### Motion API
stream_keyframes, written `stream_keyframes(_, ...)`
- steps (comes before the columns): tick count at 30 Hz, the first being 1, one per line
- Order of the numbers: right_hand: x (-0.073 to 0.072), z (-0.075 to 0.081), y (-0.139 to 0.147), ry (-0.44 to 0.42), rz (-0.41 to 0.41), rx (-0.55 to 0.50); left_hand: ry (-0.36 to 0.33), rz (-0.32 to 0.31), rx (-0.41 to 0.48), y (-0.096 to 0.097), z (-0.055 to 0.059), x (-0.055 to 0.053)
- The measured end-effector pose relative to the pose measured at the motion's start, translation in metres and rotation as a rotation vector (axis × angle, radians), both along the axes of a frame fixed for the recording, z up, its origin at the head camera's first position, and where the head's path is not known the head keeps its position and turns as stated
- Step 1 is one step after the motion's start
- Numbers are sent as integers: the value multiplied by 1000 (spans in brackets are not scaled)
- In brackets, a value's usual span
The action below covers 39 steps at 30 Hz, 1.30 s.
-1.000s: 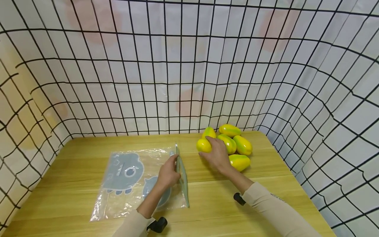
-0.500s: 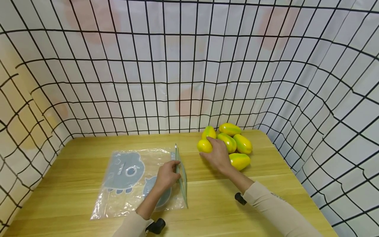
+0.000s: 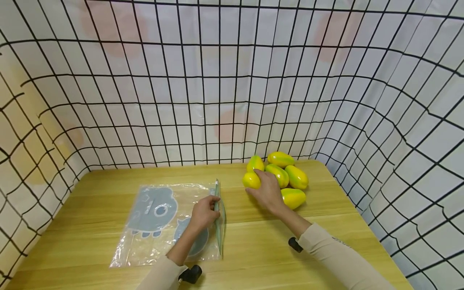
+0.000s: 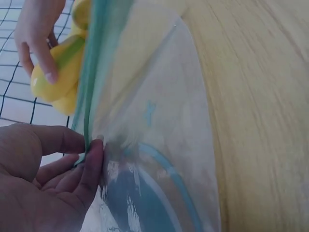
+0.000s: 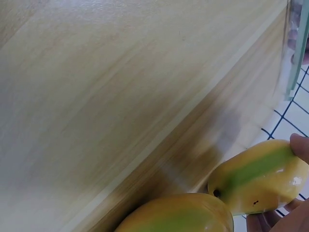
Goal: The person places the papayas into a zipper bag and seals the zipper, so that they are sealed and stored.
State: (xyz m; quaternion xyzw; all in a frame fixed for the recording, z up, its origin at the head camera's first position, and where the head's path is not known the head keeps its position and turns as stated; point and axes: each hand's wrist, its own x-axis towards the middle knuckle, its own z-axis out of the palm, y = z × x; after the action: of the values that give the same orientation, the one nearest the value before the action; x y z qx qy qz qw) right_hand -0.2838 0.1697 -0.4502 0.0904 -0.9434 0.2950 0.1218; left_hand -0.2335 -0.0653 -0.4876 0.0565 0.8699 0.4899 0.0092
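Note:
My left hand (image 3: 204, 213) pinches the green zip edge of a clear zip bag (image 3: 154, 215) printed with blue-grey cartoon animals. The bag lies flat, its mouth edge (image 4: 91, 63) raised and facing right. Thumb and fingertips meet at that edge in the left wrist view. My right hand (image 3: 268, 191) grips a yellow mango (image 3: 251, 181) with a green streak, thumb on one side and fingers on the other. This mango (image 5: 256, 176) sits at the near left of a group, and another mango (image 5: 178, 215) shows beside it in the right wrist view.
Several more mangoes (image 3: 297, 177) cluster at the back right of the wooden table (image 3: 261, 253), beside and behind the right hand. Black wire mesh (image 3: 203, 125) backed by pale cloth encloses the back and both sides.
The bag's raised mouth edge has drawn left and its two sides look closer together. My left hand shifted slightly left and toward me; my right hand stays almost still on the mango.

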Motion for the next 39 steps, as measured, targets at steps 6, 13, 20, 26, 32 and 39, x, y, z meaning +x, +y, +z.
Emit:
stream_keyframes(6, -1, -2, -1, 15, 23, -17, -74, -12, 139, -3, -1, 3)
stream_keyframes(13, -1, -1, -5, 8, 24, -37, -44, 23, 98, -1, -3, 2)
stream_keyframes(20, -2, 7, -7, -15, 11, -56, -68, -6, 103, 0, -2, 1)
stream_keyframes(26, -1, 12, -8, -10, 4, -72, -140, -90, 186, -2, 4, 6)
stream_keyframes(32, 2, 16, -10, -44, 1, -82, -114, -66, 174, -3, 2, 10)
stream_keyframes(39, 3, 17, -10, -59, -20, -82, -70, -12, 169, -3, 1, 16)
